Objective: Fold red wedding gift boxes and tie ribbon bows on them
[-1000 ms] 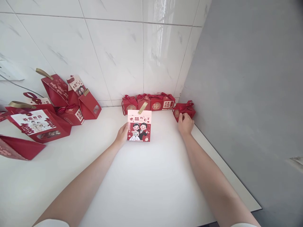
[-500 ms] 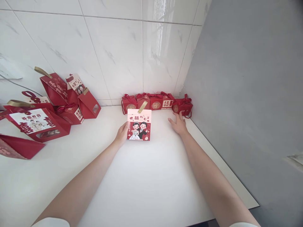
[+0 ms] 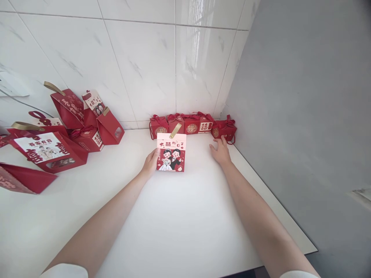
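Note:
My left hand (image 3: 150,163) grips the left edge of a red and pale pink gift box (image 3: 171,158). The box stands upright, with a gold strap on top and a cartoon bride and groom on its front. Some of my left fingers are hidden behind it. My right hand (image 3: 222,153) is at the right end of a back row, its fingers partly bent and apart. Its fingertips reach the lower front of a small red box with a ribbon bow (image 3: 225,130); whether they press on it I cannot tell.
Along the wall sit more red ribbon-tied boxes (image 3: 191,126). On the left several red gift boxes crowd together, including one with a white printed front (image 3: 43,148) and one with an oval window (image 3: 110,126). A grey wall (image 3: 304,96) bounds the white table (image 3: 179,227) on the right.
My right hand has shifted slightly right, with its fingers drawn closer together. The gift box in my left hand stays in about the same place.

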`<control>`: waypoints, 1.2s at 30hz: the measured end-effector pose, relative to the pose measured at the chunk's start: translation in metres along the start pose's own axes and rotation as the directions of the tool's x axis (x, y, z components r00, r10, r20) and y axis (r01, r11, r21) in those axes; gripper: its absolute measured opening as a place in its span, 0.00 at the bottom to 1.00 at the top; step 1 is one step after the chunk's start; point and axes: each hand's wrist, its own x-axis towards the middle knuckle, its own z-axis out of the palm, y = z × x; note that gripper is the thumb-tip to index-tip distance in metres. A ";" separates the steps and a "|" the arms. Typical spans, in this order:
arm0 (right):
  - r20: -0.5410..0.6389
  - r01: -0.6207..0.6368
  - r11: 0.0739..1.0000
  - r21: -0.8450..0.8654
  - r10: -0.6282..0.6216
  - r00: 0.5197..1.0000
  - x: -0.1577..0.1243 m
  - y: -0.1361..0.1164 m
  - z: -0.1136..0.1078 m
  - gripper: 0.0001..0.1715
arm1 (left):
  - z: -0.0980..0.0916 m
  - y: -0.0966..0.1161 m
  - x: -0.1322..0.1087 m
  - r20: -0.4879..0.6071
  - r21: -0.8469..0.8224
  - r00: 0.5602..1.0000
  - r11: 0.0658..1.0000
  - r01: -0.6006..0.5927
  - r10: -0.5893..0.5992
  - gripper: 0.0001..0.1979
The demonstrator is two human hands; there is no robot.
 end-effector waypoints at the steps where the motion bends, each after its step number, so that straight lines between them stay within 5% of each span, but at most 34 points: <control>1: -0.078 0.023 0.999 0.025 -0.021 0.997 -0.001 -0.005 0.000 0.22 | 0.000 0.001 0.000 0.003 -0.007 1.000 1.000 0.001 -0.001 0.32; 4: -0.132 0.122 0.969 0.214 -0.095 0.987 -0.012 -0.036 0.003 0.26 | 0.001 0.003 -0.001 0.022 -0.034 1.000 0.999 0.008 -0.007 0.32; 7: 0.110 -0.074 0.811 0.580 0.012 0.994 -0.036 -0.080 0.009 0.34 | 0.002 0.004 -0.001 0.034 -0.064 0.999 0.998 0.018 -0.016 0.31; 9: 0.295 -0.215 0.698 0.683 0.006 0.955 -0.057 -0.105 0.012 0.37 | 0.003 0.004 -0.001 0.023 -0.067 1.000 0.998 0.021 -0.019 0.32; 13: 0.410 -0.238 0.694 0.680 -0.091 0.908 -0.087 -0.126 0.014 0.37 | 0.005 0.005 -0.001 0.012 -0.022 1.000 1.000 0.001 0.000 0.31; 18: 0.471 -0.211 0.755 0.621 -0.145 0.870 -0.084 -0.113 0.011 0.31 | 0.004 0.006 -0.004 0.050 -0.032 0.999 1.000 0.000 0.002 0.29; 24: 0.446 -0.154 0.755 0.638 -0.199 0.873 -0.077 -0.109 0.012 0.27 | 0.000 0.000 -0.001 0.093 0.000 0.995 1.000 -0.024 0.024 0.26; 28: 0.310 -0.084 0.727 0.682 -0.183 0.933 -0.077 -0.109 0.015 0.27 | 0.000 -0.004 0.000 -0.081 0.304 0.976 0.937 -0.170 0.204 0.22; 30: 0.216 -0.023 0.740 0.672 -0.166 0.962 -0.077 -0.108 0.016 0.28 | 0.003 -0.004 -0.004 -0.069 0.451 0.955 0.863 -0.227 0.287 0.23; 36: -0.033 0.189 0.787 0.587 -0.209 0.977 -0.086 -0.118 0.007 0.29 | 0.019 -0.001 -0.020 0.237 0.680 0.946 0.658 -0.324 0.220 0.58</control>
